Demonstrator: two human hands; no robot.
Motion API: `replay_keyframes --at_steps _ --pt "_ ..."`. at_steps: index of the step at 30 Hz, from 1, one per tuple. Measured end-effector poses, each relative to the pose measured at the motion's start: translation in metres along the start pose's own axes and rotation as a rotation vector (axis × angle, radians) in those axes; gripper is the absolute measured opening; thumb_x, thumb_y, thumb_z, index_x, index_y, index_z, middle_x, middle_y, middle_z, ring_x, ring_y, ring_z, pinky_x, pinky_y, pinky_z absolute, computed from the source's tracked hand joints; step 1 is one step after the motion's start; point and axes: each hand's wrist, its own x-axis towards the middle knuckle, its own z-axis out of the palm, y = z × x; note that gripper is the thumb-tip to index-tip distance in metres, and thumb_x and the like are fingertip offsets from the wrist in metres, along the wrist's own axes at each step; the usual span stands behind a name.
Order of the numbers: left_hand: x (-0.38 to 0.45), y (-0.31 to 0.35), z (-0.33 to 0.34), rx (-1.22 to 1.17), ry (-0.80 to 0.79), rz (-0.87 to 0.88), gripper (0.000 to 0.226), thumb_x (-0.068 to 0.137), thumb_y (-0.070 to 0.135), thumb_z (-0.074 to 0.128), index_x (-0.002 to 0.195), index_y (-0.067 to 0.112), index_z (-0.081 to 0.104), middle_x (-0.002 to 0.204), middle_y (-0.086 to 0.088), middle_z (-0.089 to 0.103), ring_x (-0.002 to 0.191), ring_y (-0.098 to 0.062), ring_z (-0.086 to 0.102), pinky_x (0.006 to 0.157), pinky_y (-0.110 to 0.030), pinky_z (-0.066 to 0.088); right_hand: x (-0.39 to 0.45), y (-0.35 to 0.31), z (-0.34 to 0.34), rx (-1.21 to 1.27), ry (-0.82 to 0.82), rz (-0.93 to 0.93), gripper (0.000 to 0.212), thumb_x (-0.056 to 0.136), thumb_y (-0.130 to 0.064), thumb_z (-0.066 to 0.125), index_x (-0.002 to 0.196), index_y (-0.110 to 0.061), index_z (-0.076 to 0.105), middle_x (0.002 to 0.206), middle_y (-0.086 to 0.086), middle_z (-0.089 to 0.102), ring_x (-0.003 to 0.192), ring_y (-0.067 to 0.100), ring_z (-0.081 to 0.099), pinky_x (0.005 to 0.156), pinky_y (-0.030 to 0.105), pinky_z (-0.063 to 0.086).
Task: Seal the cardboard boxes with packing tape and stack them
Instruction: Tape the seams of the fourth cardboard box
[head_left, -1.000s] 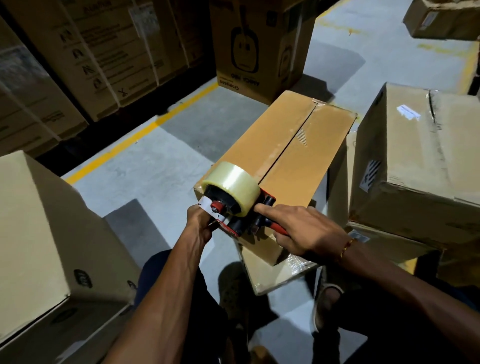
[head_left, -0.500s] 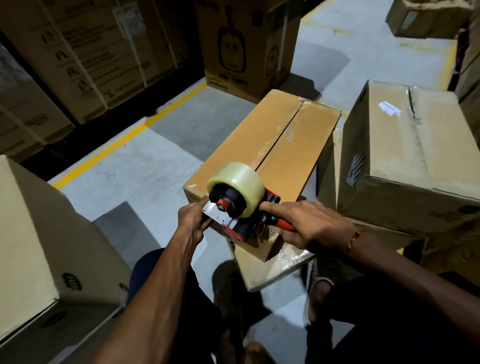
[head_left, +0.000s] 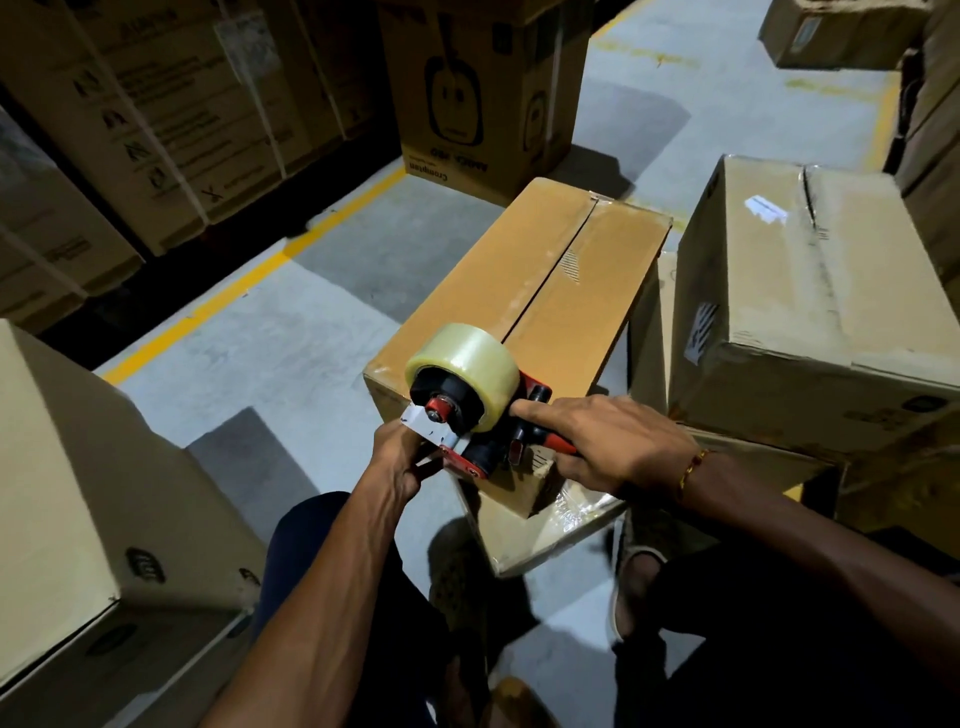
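A long brown cardboard box (head_left: 498, 291) lies in front of me with its two top flaps closed along a centre seam. It sits on another box (head_left: 535, 530) wrapped in clear film. A red tape dispenser (head_left: 478, 410) with a roll of clear tape stands at the box's near end. My right hand (head_left: 602, 441) grips the dispenser's handle, index finger stretched toward the roll. My left hand (head_left: 400, 452) pinches the dispenser's front end, where the loose tape comes out, at the box's near left corner.
A large box (head_left: 810, 291) on a stack stands close at the right. Another big box (head_left: 78, 493) is at my left. Printed cartons (head_left: 467, 88) line the back behind a yellow floor line (head_left: 249, 291). Grey floor lies between them. My legs are below the box.
The dispenser and both hands stay at the box's near end with almost no shift. My view has tilted slightly, so the boxes sit a little lower left in the frame.
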Motion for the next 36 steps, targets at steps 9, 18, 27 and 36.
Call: replay_keyframes --at_steps 9,18,27,36 --pt "-0.003 0.002 0.001 0.027 -0.044 0.024 0.008 0.097 0.005 0.058 0.09 0.009 0.062 0.081 -0.013 0.067 0.067 -0.025 0.063 0.059 -0.037 0.06 -0.006 0.009 -0.012 0.003 -0.069 0.018 0.072 0.101 -0.032 0.054 0.156 -0.052 0.013 0.143 -0.001 0.054 0.114 0.024 0.055 0.099 0.045 0.049" --pt "-0.007 -0.007 0.004 0.126 -0.069 0.064 0.019 0.097 0.026 0.066 0.098 0.008 0.061 0.095 -0.014 0.071 0.085 -0.03 0.069 0.078 -0.049 0.061 -0.032 0.012 0.0 0.047 -0.056 0.066 0.07 0.102 -0.03 0.049 0.157 -0.051 0.01 0.128 -0.005 0.053 0.098 0.014 0.046 0.09 0.035 0.045" --pt "-0.01 -0.011 0.011 0.147 -0.096 0.102 0.013 0.097 0.013 0.063 0.084 0.012 0.066 0.081 -0.01 0.07 0.059 -0.02 0.065 0.06 -0.033 0.06 -0.037 0.006 0.0 0.084 -0.015 0.074 0.069 0.102 -0.028 0.047 0.159 -0.044 0.013 0.128 -0.003 0.053 0.093 0.013 0.04 0.083 0.033 0.033" --pt "0.014 0.029 0.015 0.028 0.028 0.12 0.016 0.098 0.007 0.055 0.084 0.013 0.062 0.079 -0.011 0.065 0.064 -0.024 0.06 0.046 -0.028 0.053 0.007 -0.013 0.006 0.076 0.097 0.101 0.074 0.096 -0.021 0.05 0.156 -0.046 0.016 0.138 0.005 0.055 0.113 0.038 0.057 0.094 0.051 0.049"
